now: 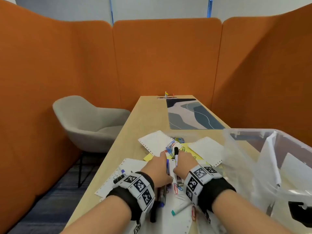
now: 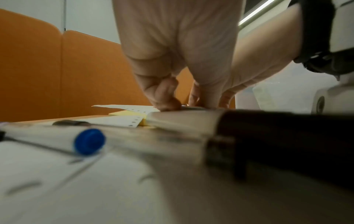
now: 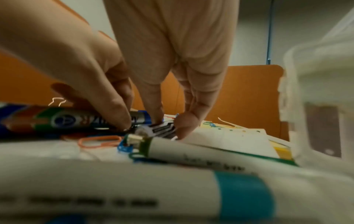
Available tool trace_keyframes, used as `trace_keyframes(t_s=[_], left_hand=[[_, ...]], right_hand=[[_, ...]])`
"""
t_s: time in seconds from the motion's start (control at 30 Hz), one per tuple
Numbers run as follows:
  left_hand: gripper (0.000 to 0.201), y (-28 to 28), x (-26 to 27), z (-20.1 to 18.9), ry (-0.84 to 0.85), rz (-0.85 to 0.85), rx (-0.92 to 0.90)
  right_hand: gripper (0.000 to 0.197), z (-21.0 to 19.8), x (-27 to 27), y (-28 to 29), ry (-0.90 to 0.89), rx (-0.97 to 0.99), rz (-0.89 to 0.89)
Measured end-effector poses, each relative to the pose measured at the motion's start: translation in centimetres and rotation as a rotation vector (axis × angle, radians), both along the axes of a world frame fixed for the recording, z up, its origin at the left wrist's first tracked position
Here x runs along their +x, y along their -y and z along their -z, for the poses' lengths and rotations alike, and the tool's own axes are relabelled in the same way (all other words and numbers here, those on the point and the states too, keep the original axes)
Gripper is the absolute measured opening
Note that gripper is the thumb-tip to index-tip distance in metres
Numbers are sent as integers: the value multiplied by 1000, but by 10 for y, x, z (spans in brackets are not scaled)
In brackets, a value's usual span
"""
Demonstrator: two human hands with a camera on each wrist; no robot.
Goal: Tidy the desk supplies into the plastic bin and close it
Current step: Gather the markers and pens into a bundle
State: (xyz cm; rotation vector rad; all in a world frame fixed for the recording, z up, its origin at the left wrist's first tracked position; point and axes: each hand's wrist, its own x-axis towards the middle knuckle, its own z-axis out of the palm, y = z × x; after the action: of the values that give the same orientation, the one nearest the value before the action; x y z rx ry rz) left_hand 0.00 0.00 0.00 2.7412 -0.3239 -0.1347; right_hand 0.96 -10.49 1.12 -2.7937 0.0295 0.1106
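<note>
My right hand [image 1: 183, 160] pinches a white marker with a black cap [image 1: 176, 153]. In the right wrist view its thumb and fingers [image 3: 184, 128] close round the marker's printed barrel [image 3: 162, 128]. Just to its left, my left hand [image 1: 158, 167] curls its fingertips [image 2: 164, 103] down onto a blue marker [image 1: 167, 164] that lies on the papers. That marker's colourful label [image 3: 67, 121] shows in the right wrist view. The clear plastic bin [image 1: 253, 132] stands open at the right, with white sheets inside.
Punched white sheets [image 1: 155, 141], yellow sticky notes [image 1: 149, 157] and coloured paper clips [image 1: 170, 146] litter the desk [image 1: 143, 119]. A teal-capped marker [image 1: 179, 209] and a blue-capped one [image 2: 89, 141] lie near my wrists. A patterned mat [image 1: 190, 114] lies farther back, a grey chair [image 1: 87, 119] at the left.
</note>
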Motion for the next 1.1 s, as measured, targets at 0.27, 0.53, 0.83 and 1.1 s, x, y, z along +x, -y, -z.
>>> trace_keyframes(t_s=[0.27,0.53,0.83,1.1], left_hand=[[42,-1,1,-3,149,-39,-226],[15,-12,-17,-41,607,173,-574],[25,-3,-26,-18,900,520,-405],[29,-11,-32,-15,796,666,-190]], right_hand=[[34,-5,-6,2,-18,-80,4],[23,-15,-19,27,209,518,198],[46,-33,-43,35,-368,1174,70],[20,-34,-43,39,-236,1135,1]])
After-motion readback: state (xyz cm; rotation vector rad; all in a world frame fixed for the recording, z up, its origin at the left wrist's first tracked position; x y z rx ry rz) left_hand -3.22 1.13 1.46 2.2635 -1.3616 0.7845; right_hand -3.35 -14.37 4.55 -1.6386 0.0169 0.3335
